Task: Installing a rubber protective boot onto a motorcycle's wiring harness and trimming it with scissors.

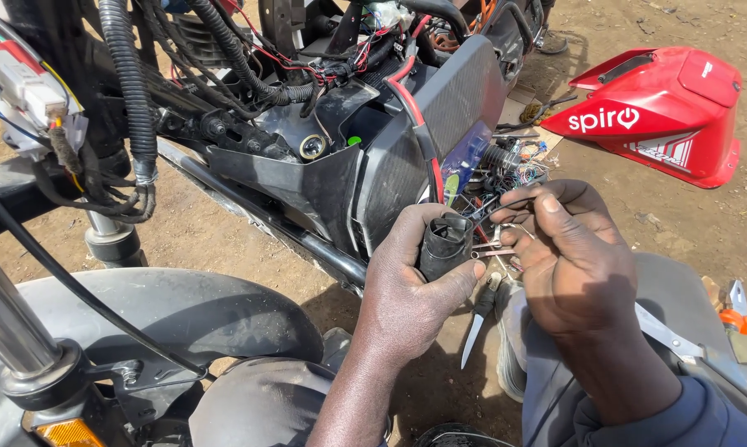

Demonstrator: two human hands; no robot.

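My left hand [407,290] is wrapped around a black rubber-sleeved plug [445,242] with thin wires coming out of its top. My right hand [574,261] sits just to the right of it, thumb and fingers pinching a thin wire [506,204] that runs to the plug. Both hands hover beside the stripped motorcycle, by its black side panel [452,116] and a thick red cable [413,112].
A red body panel [663,112] lies on the dirt at the upper right. A knife [475,329] rests on the ground under my hands. Orange-handled pliers [737,319] lie at the right edge. The grey front fender [158,310] and fork [14,331] fill the lower left.
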